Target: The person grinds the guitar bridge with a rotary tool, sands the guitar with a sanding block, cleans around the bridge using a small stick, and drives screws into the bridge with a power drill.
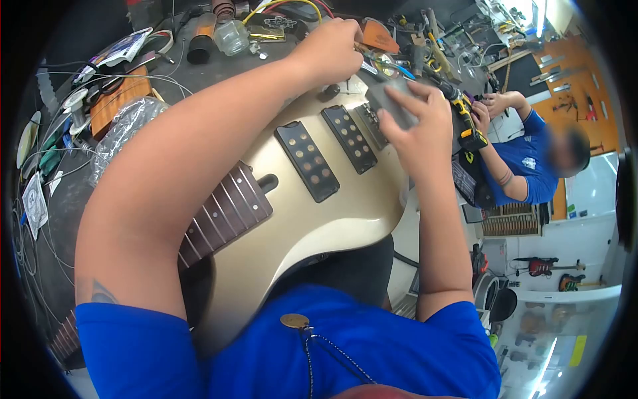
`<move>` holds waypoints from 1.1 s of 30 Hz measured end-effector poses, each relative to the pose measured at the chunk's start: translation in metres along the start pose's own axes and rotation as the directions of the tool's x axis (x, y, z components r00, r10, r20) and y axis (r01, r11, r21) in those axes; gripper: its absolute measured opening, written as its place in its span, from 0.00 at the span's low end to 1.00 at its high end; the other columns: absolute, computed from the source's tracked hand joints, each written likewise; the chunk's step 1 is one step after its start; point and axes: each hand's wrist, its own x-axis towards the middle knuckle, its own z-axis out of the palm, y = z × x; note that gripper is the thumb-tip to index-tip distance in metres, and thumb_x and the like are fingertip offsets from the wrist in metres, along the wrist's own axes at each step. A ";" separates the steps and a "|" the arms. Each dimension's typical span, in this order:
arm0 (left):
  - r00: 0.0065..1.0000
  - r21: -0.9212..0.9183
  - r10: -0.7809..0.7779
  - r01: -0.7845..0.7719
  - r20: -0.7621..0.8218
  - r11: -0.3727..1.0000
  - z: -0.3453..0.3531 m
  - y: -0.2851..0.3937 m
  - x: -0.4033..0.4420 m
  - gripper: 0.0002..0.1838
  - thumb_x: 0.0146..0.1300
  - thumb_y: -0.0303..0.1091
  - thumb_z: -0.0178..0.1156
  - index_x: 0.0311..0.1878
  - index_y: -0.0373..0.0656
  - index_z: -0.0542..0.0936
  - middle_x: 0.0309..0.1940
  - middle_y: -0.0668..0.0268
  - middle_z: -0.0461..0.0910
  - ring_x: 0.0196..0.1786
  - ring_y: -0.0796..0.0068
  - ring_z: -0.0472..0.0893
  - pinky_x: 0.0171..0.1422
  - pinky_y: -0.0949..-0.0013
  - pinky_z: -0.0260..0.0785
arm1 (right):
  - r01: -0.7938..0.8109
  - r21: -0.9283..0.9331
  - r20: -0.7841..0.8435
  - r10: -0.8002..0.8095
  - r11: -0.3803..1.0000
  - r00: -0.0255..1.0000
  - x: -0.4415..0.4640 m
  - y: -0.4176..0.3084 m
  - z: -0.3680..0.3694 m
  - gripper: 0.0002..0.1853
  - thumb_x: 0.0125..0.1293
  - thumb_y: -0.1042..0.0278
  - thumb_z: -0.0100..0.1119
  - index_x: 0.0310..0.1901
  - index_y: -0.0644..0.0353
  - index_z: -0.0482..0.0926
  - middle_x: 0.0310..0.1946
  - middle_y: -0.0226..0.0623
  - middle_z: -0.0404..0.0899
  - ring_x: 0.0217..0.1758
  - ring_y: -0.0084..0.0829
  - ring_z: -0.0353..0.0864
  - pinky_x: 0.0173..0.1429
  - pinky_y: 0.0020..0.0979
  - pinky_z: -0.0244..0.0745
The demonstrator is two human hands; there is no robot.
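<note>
Touching grey block (377,95) — right fingers (407,102) spread; left fingers (351,32) curled.

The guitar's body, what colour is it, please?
The guitar's body is pale gold, shown best in the head view.

Left arm (166,173) reaching diagonally forward, left hand (334,52) curled; right arm (442,219) forward, right hand (425,123) with fingers spread, bent.

The curled fingers of the left hand (337,52) hide their own tips. Under the fingers of the right hand (426,130), a grey block (391,101) is blurred and partly covered.
</note>
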 end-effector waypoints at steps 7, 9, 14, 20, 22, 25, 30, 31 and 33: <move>0.999 -0.064 -0.031 0.034 0.039 0.997 -0.003 0.001 -0.001 0.20 0.64 0.33 0.64 0.58 0.33 0.84 0.60 0.46 0.83 0.66 0.46 0.82 0.74 0.51 0.74 | -0.016 0.076 -0.002 0.016 0.997 1.000 0.013 0.002 0.016 0.23 0.60 0.57 0.79 0.58 0.51 0.95 0.62 0.50 0.84 0.67 0.52 0.79 0.72 0.47 0.77; 0.999 -0.043 -0.018 0.020 0.046 0.999 -0.006 0.000 0.001 0.20 0.64 0.32 0.64 0.59 0.34 0.83 0.59 0.47 0.84 0.65 0.48 0.83 0.72 0.52 0.75 | -0.069 0.098 0.033 0.066 0.993 0.997 0.006 0.003 0.007 0.23 0.61 0.57 0.79 0.58 0.51 0.95 0.64 0.50 0.83 0.67 0.52 0.79 0.73 0.47 0.76; 1.000 -0.013 0.020 -0.020 0.011 1.000 0.003 -0.005 0.002 0.20 0.64 0.30 0.64 0.59 0.35 0.84 0.57 0.49 0.85 0.58 0.51 0.87 0.66 0.54 0.79 | -0.122 0.132 0.049 0.117 0.984 0.992 -0.002 -0.006 0.016 0.23 0.62 0.57 0.78 0.59 0.50 0.95 0.65 0.49 0.84 0.68 0.51 0.80 0.75 0.46 0.75; 1.000 -0.030 0.011 -0.011 0.003 0.999 0.001 -0.007 0.001 0.21 0.63 0.29 0.64 0.60 0.33 0.84 0.56 0.49 0.85 0.60 0.51 0.87 0.67 0.54 0.79 | -0.144 0.118 0.042 0.140 0.983 0.989 -0.018 0.001 0.005 0.23 0.62 0.56 0.78 0.59 0.50 0.95 0.65 0.50 0.84 0.67 0.51 0.80 0.74 0.46 0.76; 1.000 -0.054 -0.002 0.001 -0.011 0.999 0.004 -0.004 -0.001 0.22 0.63 0.29 0.63 0.60 0.33 0.83 0.57 0.49 0.85 0.61 0.51 0.86 0.68 0.53 0.78 | -0.204 0.141 0.080 0.194 0.969 0.978 -0.030 0.005 -0.003 0.24 0.62 0.56 0.78 0.59 0.50 0.94 0.64 0.50 0.84 0.67 0.51 0.80 0.74 0.46 0.76; 0.999 -0.005 0.037 -0.037 0.038 0.999 -0.001 -0.002 0.001 0.22 0.63 0.28 0.62 0.60 0.32 0.83 0.57 0.49 0.85 0.61 0.51 0.86 0.69 0.53 0.78 | -0.115 0.137 0.005 0.116 0.984 0.993 -0.016 0.010 0.013 0.23 0.62 0.60 0.78 0.60 0.49 0.94 0.63 0.47 0.85 0.71 0.49 0.81 0.77 0.45 0.73; 0.999 -0.018 0.023 -0.022 0.038 1.000 0.001 -0.005 0.002 0.22 0.63 0.28 0.62 0.60 0.32 0.83 0.56 0.49 0.85 0.61 0.51 0.86 0.68 0.54 0.78 | -0.077 0.213 0.080 0.061 0.974 0.995 -0.003 0.022 0.012 0.23 0.61 0.59 0.79 0.59 0.48 0.95 0.64 0.48 0.85 0.68 0.50 0.81 0.74 0.46 0.76; 0.999 -0.020 0.028 -0.027 0.046 0.999 0.001 -0.007 0.003 0.22 0.63 0.28 0.62 0.61 0.32 0.82 0.57 0.49 0.85 0.61 0.52 0.86 0.68 0.54 0.78 | -0.050 0.220 0.086 0.031 0.974 0.996 -0.007 0.027 0.007 0.23 0.61 0.59 0.79 0.59 0.47 0.95 0.64 0.48 0.84 0.66 0.50 0.80 0.72 0.46 0.77; 0.998 -0.026 0.017 -0.016 0.052 1.000 -0.002 -0.004 0.004 0.23 0.63 0.28 0.62 0.62 0.32 0.82 0.56 0.49 0.85 0.61 0.52 0.86 0.67 0.54 0.79 | -0.096 0.255 0.119 0.068 0.962 0.991 -0.016 0.033 -0.001 0.22 0.61 0.58 0.79 0.58 0.48 0.95 0.64 0.48 0.84 0.66 0.50 0.80 0.72 0.46 0.77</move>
